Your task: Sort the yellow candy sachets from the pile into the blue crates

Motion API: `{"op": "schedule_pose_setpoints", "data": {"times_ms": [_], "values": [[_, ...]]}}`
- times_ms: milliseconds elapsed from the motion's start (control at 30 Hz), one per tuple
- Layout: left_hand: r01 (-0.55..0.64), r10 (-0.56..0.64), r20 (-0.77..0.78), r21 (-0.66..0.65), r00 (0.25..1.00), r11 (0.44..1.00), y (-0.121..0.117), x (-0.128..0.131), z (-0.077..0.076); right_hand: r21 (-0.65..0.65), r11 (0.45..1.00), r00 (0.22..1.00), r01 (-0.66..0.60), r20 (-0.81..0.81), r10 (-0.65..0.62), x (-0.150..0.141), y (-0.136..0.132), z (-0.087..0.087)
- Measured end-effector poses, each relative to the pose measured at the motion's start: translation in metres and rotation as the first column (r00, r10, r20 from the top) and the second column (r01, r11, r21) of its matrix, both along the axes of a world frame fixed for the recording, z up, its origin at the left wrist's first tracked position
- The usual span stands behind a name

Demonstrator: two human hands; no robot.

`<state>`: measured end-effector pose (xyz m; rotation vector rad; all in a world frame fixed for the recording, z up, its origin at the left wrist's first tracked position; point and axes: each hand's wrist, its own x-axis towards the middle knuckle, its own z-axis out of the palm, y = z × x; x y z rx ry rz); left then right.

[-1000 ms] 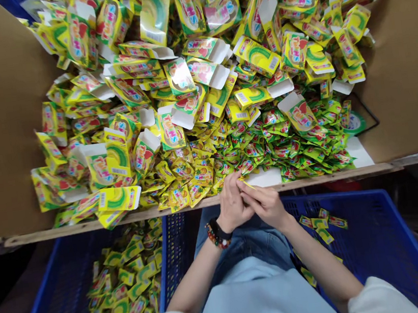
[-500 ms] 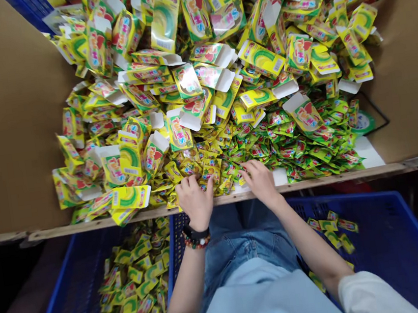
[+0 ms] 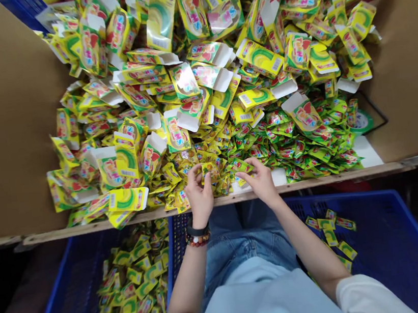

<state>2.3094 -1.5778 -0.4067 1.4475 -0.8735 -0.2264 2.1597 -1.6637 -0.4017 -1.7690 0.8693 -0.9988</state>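
Note:
My left hand [image 3: 199, 194] pinches a small yellow candy packet [image 3: 209, 169] between thumb and fingers, just above the table's front edge. A green candy packet [image 3: 240, 166] is gripped at its right end by my right hand [image 3: 261, 180]. The two packets are held close together but apart. Under and behind my left hand lie loose yellow packets [image 3: 172, 172]. Green packets [image 3: 316, 150] with red fruit prints are heaped to the right of my right hand. Small open-flapped cartons [image 3: 178, 129] in yellow and green are piled behind the packets.
Below the wooden table edge [image 3: 98, 225] stand two blue crates. The left crate [image 3: 59, 304] holds many filled cartons [image 3: 134, 289]; the right crate [image 3: 390, 245] holds several. Brown cardboard walls [image 3: 1, 127] flank the pile. A green tape roll [image 3: 362, 121] lies at the right.
Both hands have lifted slightly off the heaps, each now with a packet in its fingers. In the right crate, the cartons have shifted a little.

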Motion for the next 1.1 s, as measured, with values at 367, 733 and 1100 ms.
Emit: {"op": "schedule_pose_setpoints", "data": {"times_ms": [367, 733, 1100], "values": [[0.3, -0.308, -0.194, -0.073, 0.931, 0.951, 0.007, -0.041, 0.006, 0.189, 0.945, 0.955, -0.266, 0.185, 0.232, -0.014, 0.016, 0.017], [-0.629, 0.366, 0.729, 0.112, 0.578, 0.77, 0.114, 0.079, 0.028, 0.257, 0.964, 0.906, 0.07, 0.388, -0.169, -0.047, 0.003, 0.001], [-0.569, 0.49, 0.621, -0.085, 0.612, 0.818, 0.116, 0.152, -0.031, 0.211, 0.976, 0.929, 0.046, 0.351, -0.119, -0.044, 0.008, -0.007]]}}
